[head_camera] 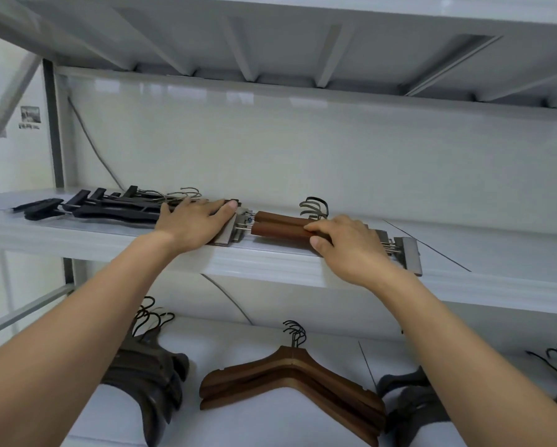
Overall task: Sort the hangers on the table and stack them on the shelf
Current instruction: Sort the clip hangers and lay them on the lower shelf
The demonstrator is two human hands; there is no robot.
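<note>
L hand (193, 221): lying flat, pressing brown clip hangers (280, 225) on shelf (270, 266), mid frame.
R hand (351, 246): fingers curling round them.
Done: black clip hangers (116, 208), left, & coat hangers (290, 375), bottom, sitting piled.
Left: table not showing, can't tell.

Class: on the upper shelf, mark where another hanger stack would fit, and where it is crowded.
Bare shelf lies right of the brown clip hangers, out to the picture's edge. Crowded: from the black clip hangers across to the brown ones.
</note>
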